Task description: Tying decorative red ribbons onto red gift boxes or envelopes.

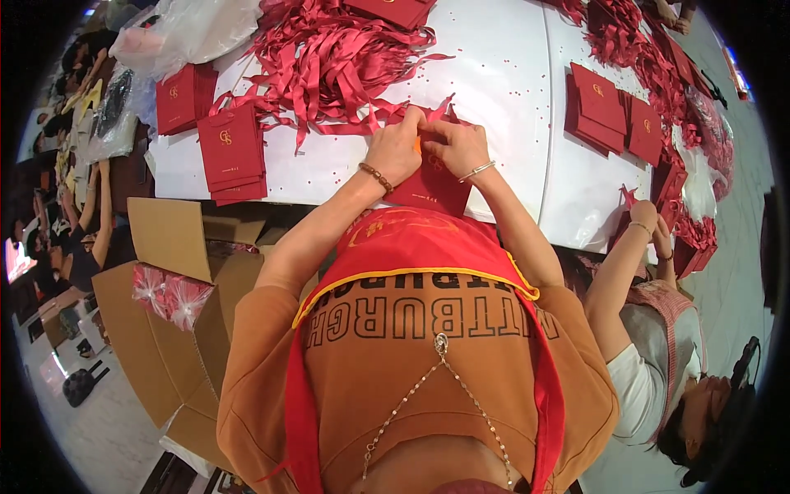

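A red paper gift bag with gold print lies flat at the table's near edge, in front of my apron. Both hands meet over its upper part. My left hand, with a brown bead bracelet at the wrist, is closed in a pinch. Facing it, my right hand, below a silver bangle, has its thumb and forefinger drawn together. A red ribbon sticks out just beyond the fingers, which seem to pinch it, though they partly hide it. Something small and orange shows beside the left fingers.
Beyond my hands lies a heap of red ribbons. Stacked red bags stand left, others right. An open cardboard box sits at my left. At the right, a co-worker's hands handle red items. Small red dots litter the white table.
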The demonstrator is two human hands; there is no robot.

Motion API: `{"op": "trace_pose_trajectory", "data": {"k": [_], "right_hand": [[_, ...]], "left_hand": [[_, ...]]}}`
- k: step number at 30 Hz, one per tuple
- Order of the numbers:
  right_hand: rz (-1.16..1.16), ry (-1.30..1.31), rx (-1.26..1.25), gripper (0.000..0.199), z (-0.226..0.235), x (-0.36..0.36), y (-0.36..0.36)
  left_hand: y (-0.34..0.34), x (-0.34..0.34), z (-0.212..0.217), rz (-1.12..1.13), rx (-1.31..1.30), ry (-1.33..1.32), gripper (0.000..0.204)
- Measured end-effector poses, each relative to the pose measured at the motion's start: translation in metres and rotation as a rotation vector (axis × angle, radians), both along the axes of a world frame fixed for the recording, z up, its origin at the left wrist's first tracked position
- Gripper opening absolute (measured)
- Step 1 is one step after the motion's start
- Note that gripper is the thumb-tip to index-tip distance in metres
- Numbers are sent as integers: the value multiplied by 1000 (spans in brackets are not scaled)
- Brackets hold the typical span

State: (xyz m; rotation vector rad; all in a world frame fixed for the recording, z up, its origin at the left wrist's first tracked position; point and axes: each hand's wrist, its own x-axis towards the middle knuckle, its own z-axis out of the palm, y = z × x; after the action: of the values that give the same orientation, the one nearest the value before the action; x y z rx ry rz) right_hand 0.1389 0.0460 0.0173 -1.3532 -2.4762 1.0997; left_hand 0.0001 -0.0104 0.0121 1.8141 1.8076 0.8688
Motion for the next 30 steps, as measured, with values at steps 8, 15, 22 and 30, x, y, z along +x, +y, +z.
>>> {"op": "trace_pose_trajectory", "data": {"k": [8, 15, 22, 30], "right_hand": [[51, 94, 264, 26, -5, 2, 0], [24, 183, 56, 23, -9, 5, -2], [106, 123, 138, 21, -11, -2, -9], [140, 155, 179, 19, -9, -2, -20]], "left_hand": [[0, 5, 4, 46, -30, -35, 30], [-1, -14, -6, 43, -219, -336, 25], [7, -37, 22, -159, -213, 138, 19], [28, -66, -32, -386, -209, 86, 22]]}}
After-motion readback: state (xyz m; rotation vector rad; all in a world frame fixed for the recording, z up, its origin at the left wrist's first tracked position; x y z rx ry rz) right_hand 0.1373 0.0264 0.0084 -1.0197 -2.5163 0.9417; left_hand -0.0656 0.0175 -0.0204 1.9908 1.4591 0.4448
